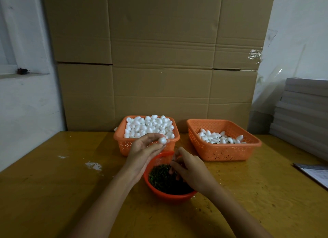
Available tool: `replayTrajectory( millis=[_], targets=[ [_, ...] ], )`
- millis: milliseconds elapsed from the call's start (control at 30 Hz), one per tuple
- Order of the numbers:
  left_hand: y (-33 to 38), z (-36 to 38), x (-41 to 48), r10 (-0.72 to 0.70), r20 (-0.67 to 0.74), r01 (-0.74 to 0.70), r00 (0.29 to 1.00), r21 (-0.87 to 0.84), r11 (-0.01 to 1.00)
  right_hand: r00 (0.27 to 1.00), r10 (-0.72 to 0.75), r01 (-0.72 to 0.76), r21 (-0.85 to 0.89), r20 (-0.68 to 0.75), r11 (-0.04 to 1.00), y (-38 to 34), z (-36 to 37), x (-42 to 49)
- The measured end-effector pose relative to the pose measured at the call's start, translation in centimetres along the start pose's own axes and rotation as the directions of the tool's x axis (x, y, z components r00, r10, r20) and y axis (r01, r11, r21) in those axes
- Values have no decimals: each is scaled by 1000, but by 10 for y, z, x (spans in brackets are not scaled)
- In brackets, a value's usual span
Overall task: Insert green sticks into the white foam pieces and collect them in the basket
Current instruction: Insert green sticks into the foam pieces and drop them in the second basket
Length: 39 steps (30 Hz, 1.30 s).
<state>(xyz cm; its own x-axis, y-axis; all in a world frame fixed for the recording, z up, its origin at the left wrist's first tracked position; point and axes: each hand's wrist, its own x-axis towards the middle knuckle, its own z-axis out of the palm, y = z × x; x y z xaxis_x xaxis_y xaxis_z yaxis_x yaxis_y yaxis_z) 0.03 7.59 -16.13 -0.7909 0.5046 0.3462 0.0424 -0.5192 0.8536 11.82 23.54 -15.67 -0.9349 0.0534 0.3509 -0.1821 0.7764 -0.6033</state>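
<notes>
We look down on a yellow-brown table (53, 184) from the person's own viewpoint. The left hand (144, 150) is raised in front of the left basket (120, 140), pinching one white foam piece (162, 140) between thumb and fingertips. The right hand (190, 168) dips into a round red bowl (156, 192) of green sticks (158, 178) nearest to us, fingers curled downward; we cannot tell whether they hold a stick (the fingertips are blurred). The left basket is heaped with plain foam pieces (148, 126). The right basket (223, 153), just beside it, holds a shallower layer of foam pieces with dark stems (220, 139). Cardboard boxes (159, 60) stand behind both baskets.
</notes>
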Motion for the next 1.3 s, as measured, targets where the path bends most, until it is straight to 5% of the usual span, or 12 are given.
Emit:
replayTrajectory(
  millis=[667,1300],
  targets=[
    [-1,1,-2,22,7,-23,1000,283,959,1000,-3,2,43,18,999,3,-1,1],
    [-2,5,0,22,-18,-19,1000,146,989,999,-37,37,21,-9,999,8,2,2]
  ],
)
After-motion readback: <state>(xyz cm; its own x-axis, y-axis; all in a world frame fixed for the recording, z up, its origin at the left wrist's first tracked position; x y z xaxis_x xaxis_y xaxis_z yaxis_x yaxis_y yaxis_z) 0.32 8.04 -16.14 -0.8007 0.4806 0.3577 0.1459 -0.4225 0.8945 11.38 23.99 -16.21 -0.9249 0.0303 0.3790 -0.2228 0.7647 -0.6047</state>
